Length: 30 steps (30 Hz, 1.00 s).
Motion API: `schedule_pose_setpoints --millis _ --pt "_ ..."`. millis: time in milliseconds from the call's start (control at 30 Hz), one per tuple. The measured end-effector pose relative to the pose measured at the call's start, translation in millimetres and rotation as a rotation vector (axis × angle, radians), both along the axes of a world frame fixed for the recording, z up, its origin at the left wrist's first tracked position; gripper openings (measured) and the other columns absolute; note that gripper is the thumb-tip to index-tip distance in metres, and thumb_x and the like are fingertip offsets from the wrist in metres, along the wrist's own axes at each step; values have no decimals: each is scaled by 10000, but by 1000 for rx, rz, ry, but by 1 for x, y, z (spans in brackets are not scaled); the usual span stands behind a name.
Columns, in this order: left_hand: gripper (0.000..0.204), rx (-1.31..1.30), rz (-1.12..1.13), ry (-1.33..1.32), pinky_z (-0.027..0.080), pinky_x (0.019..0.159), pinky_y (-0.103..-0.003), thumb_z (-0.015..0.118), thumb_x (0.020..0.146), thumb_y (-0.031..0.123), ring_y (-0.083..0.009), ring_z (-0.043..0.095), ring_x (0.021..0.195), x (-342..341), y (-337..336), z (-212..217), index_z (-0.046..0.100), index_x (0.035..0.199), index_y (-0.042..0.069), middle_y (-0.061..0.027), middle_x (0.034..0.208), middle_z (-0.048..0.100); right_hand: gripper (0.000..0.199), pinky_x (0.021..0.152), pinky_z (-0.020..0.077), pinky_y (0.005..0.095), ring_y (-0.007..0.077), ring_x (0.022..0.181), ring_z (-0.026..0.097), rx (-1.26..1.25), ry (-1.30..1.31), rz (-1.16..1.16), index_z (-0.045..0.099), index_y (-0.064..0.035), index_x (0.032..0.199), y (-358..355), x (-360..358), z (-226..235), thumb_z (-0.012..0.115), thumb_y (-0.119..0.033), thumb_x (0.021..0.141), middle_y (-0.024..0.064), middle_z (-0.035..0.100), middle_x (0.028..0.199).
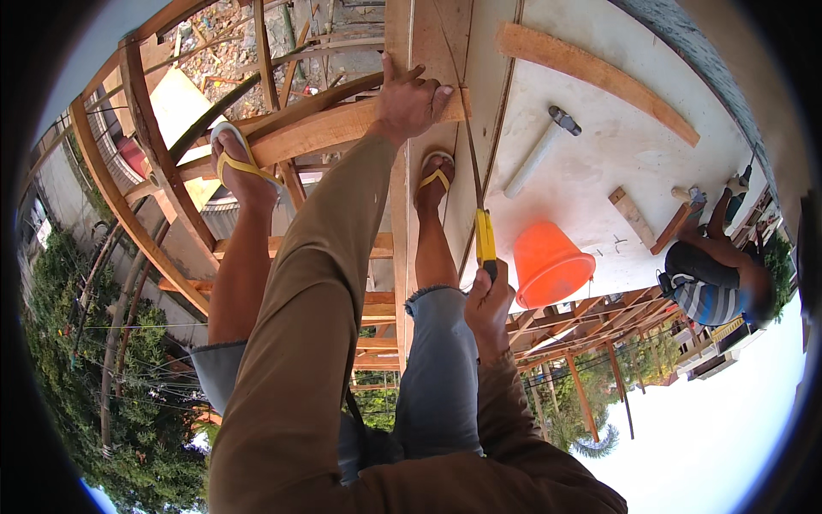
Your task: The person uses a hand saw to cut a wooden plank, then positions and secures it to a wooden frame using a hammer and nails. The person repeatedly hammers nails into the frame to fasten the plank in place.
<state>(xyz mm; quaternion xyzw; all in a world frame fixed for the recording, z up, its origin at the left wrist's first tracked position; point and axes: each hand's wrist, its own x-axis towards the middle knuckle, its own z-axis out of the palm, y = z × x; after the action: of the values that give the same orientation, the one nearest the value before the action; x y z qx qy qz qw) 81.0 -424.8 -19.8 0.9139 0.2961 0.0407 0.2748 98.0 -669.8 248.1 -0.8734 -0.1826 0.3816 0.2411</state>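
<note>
My right hand (490, 310) is closed around the yellow and black handle of a handsaw (485, 236). Its long, thin blade points away from me and passes beside the end of a curved wooden beam (330, 124). My left hand (414, 103) lies across that beam near its end, fingers spread and reaching past the far edge. My feet, in yellow-strapped flip-flops, stand apart. The left foot (238, 158) rests on the curved timber, and the right foot (435, 178) is on the ledge just nearer than the beam's end.
To the right, a pale panel holds a hammer (544, 150), an orange bucket (552, 265), a curved wood piece (599, 77) and a short wood block (632, 216). Another person (711, 265) crouches at far right. Open timber framing (141, 146) on the left drops away to rubble and trees.
</note>
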Motion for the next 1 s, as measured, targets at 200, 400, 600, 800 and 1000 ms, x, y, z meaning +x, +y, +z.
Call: schedule_pose_setpoints --millis 200,400,600,800,1000 --pt "591 -87 4 -8 148 1156 -737 376 1068 465 -311 658 1168 1 2 -4 765 866 68 -165 893 753 225 524 492 444 403 585 638 46 -36 46 564 6 1050 41 32 -95 544 -218 1038 202 623 701" --pt "603 -97 -8 -11 139 1158 -737 360 1068 480 -308 665 1147 0 -6 1 769 870 83 -137 871 756 336 555 527 427 314 597 676 -49 0 30 567 57 1166 -24 1 -15 524 -255 1050 179 641 714" --pt "537 -36 16 -15 136 1162 -736 410 1055 455 -306 672 1126 1 5 -3 772 855 111 -137 848 751 232 514 488 450 430 587 622 -54 28 32 550 4 1076 18 31 -87 536 -225 1038 205 615 684" --pt "535 -83 9 -19 134 1163 -734 405 1055 450 -316 674 1113 1 -1 -2 763 875 96 -144 851 751 378 557 537 403 336 630 696 -60 19 62 551 77 1186 -18 3 -35 505 -276 1058 179 648 719" --pt "550 -68 7 -6 125 1164 -738 390 1060 449 -328 669 1123 2 4 0 758 870 88 -128 863 756 194 516 482 449 401 601 643 13 -4 74 546 2 1087 37 37 -84 525 -182 1030 204 621 707"
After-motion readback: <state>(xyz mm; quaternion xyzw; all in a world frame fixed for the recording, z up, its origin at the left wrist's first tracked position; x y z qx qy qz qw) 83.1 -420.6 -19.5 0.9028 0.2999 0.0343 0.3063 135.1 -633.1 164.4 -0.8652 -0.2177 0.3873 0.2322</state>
